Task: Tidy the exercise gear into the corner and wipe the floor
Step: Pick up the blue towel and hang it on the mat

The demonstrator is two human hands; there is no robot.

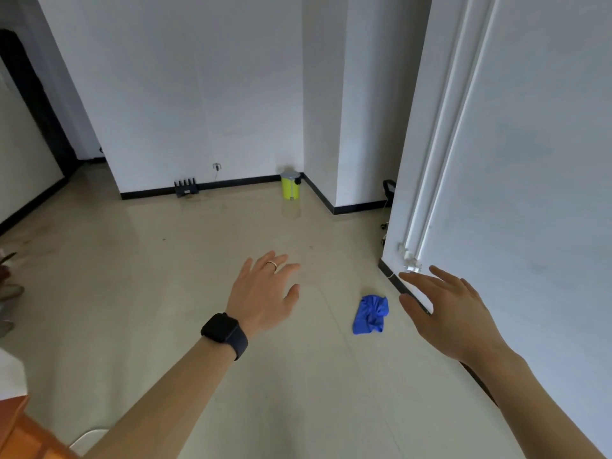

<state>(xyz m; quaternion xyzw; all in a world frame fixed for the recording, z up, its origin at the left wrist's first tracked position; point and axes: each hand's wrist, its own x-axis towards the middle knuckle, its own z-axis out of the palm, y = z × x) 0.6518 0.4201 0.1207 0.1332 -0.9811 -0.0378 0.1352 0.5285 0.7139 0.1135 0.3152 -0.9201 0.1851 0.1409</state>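
A crumpled blue cloth (371, 314) lies on the glossy beige tile floor (185, 260), close to the black skirting of the right-hand wall. My left hand (265, 291), with a ring and a black watch on its wrist, hovers open to the left of the cloth. To the right of the cloth my right hand (447, 311) is held out, fingers spread and empty. Neither hand touches the cloth. No exercise gear is recognisable in view.
A yellow-green pedal bin (290, 186) stands in the far corner. A black router (186, 188) sits by the back wall with a cable up to a socket. A white wall (530, 193) runs along the right. An orange wooden surface (23, 432) shows at the bottom left.
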